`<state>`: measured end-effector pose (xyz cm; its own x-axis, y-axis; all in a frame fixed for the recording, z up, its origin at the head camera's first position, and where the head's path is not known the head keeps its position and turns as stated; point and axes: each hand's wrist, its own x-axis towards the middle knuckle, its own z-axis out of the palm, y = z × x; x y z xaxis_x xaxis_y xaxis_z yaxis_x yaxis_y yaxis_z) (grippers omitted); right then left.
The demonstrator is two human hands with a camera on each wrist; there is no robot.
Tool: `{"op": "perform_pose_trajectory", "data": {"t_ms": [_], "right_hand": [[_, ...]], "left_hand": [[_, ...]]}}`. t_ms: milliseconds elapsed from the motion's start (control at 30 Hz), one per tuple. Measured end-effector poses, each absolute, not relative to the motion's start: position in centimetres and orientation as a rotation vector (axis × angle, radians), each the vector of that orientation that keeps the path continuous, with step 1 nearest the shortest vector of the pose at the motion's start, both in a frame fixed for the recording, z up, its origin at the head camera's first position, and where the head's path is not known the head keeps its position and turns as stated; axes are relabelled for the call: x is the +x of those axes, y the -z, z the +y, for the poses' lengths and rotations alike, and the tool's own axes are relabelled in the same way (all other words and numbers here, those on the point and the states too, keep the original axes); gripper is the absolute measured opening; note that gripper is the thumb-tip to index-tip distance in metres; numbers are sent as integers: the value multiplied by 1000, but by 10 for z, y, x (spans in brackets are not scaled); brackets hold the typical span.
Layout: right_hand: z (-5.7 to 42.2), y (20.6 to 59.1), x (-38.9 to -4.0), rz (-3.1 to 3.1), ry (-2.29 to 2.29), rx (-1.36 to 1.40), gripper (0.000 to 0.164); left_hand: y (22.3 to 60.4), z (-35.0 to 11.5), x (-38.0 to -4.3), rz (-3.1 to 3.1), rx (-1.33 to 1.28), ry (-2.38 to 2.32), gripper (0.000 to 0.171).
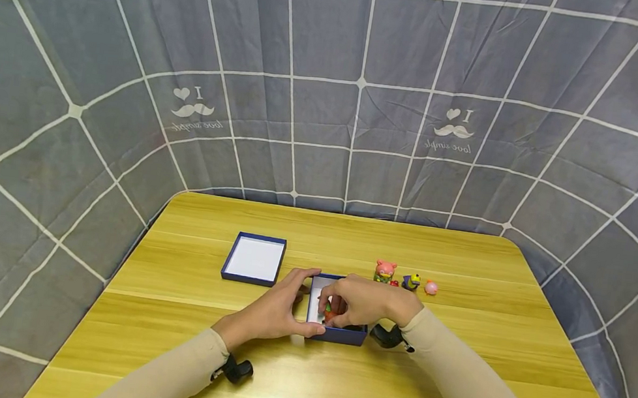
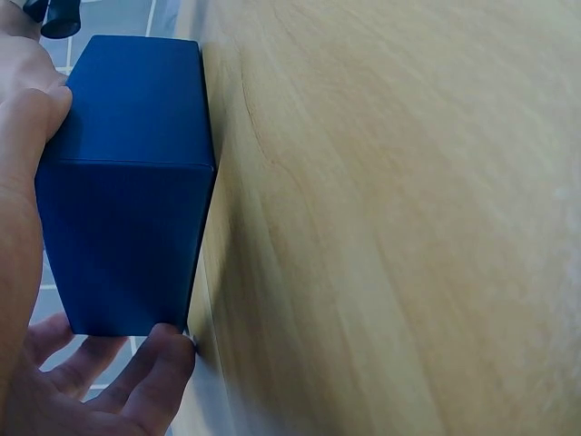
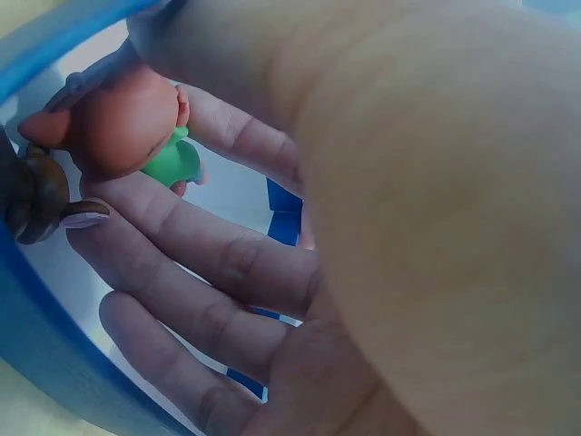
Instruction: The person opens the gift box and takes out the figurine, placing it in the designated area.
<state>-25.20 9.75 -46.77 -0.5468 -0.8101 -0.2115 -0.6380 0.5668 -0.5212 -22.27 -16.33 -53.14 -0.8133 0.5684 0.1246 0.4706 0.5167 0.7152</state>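
Observation:
A blue box with a white inside stands open-topped on the table. My left hand holds it at its left end, thumb on the near wall and fingers at the far corner; the left wrist view shows the fingertips along the edge of the blue box. My right hand reaches down inside the box. Its thumb and fingers pinch a toy figurine with an orange-red head and green body. Beside it in the box lies a brown, curled figure, close to the fingertips and partly cut off.
A shallow blue lid lies with its white inside up, left of the box. Right of the box stand a pink-eared figurine, a blue-and-yellow figurine and a small pink one on the wooden table. A grey checked curtain surrounds the table.

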Motion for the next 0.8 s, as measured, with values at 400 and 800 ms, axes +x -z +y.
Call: {"op": "perform_pose_trajectory", "data": {"t_ms": [400, 800], "right_hand": [[99, 465, -250, 2402, 593, -1153, 17], [110, 463, -242, 2470, 719, -1160, 20]], "left_hand": [[528, -163, -223, 2622, 896, -1177, 117], [521, -162, -221, 2650, 888, -1112, 115]]}}
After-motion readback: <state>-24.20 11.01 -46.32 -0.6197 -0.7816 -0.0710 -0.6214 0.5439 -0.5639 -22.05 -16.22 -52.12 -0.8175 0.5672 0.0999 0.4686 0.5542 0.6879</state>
